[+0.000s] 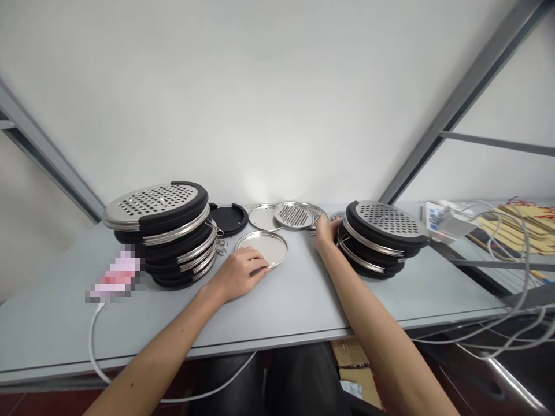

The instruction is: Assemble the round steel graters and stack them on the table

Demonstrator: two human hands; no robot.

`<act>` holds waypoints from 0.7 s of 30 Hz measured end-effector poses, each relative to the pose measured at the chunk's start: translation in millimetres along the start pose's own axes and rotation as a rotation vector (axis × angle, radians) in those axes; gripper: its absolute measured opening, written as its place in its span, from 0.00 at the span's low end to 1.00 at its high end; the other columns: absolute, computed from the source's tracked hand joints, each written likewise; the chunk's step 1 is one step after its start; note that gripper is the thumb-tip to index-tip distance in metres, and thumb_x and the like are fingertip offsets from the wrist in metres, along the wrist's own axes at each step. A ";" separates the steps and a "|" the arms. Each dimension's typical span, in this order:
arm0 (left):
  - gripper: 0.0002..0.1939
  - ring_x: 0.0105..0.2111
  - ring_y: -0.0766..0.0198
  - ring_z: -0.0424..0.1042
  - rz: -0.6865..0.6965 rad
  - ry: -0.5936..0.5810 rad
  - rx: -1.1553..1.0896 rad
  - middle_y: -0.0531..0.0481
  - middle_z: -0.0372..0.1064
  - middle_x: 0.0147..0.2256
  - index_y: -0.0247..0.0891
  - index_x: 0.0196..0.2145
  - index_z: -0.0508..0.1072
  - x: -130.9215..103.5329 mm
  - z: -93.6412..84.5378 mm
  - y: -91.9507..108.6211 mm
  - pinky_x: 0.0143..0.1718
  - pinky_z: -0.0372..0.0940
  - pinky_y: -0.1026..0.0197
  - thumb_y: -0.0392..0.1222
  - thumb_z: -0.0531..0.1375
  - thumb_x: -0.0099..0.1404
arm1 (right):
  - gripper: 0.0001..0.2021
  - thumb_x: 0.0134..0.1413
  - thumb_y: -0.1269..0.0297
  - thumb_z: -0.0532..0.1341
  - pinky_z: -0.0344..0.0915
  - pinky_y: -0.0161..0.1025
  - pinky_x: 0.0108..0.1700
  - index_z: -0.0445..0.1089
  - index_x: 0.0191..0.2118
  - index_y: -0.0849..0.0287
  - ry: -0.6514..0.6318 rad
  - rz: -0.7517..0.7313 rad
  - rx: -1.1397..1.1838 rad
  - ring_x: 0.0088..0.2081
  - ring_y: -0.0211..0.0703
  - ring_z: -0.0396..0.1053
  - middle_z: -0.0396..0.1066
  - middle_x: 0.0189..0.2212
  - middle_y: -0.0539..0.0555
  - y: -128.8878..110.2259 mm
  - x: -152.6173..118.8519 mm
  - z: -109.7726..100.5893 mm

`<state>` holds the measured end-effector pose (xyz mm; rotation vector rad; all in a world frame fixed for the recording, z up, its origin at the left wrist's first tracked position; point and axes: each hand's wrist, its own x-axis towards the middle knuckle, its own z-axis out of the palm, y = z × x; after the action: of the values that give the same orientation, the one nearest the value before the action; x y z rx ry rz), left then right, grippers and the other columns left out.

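Observation:
My left hand [245,271] is at the near left edge of a shallow round metal dish [271,245] lying on the table. Its thumb and fingertips come together at the dish's rim. My right hand [326,232] reaches to the left side of the right stack of black-rimmed round graters [385,222], close to a small perforated disc [337,215]. Its fingers are mostly hidden, so what they hold does not show. Behind the dish lie a second metal dish [260,217] and a grater plate [293,215] that overlaps another disc.
A taller stack of graters [162,208] with wire clasps stands on the left, beside a black round base [229,219]. A pixelated object [117,277] trails a white cable. At right are a white box [446,222], yellow pieces [515,225] and cables. Grey frame bars flank the table.

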<state>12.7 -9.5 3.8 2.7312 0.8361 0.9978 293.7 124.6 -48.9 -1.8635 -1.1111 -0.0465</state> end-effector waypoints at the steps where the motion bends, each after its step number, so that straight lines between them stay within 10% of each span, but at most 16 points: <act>1: 0.05 0.36 0.61 0.71 0.000 0.000 0.002 0.48 0.73 0.33 0.38 0.36 0.77 0.1 -0.1 0.2 0.40 0.67 0.56 0.34 0.59 0.66 | 0.31 0.57 0.66 0.43 0.58 0.54 0.56 0.44 0.66 0.67 0.010 0.046 0.011 0.55 0.58 0.63 0.63 0.54 0.68 -0.8 -0.4 -0.3; 5: 0.05 0.36 0.61 0.71 0.002 0.006 0.002 0.48 0.73 0.33 0.38 0.36 0.77 0.1 -0.5 0.2 0.40 0.67 0.56 0.35 0.60 0.65 | 0.31 0.56 0.61 0.47 0.57 0.55 0.57 0.47 0.63 0.69 0.030 0.212 0.064 0.58 0.61 0.58 0.60 0.56 0.72 -7.0 -6.9 -4.6; 21: 0.06 0.35 0.61 0.71 0.001 -0.007 0.003 0.48 0.73 0.34 0.38 0.36 0.77 -0.9 -1.1 -0.4 0.39 0.67 0.56 0.36 0.59 0.66 | 0.31 0.49 0.63 0.56 0.46 0.64 0.59 0.60 0.57 0.77 0.016 0.073 -0.075 0.61 0.71 0.49 0.53 0.59 0.80 -15.5 2.5 -8.5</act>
<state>11.2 -9.7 4.0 2.7366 0.8361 0.9879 287.5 122.5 -32.3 -1.9659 -1.0423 -0.0626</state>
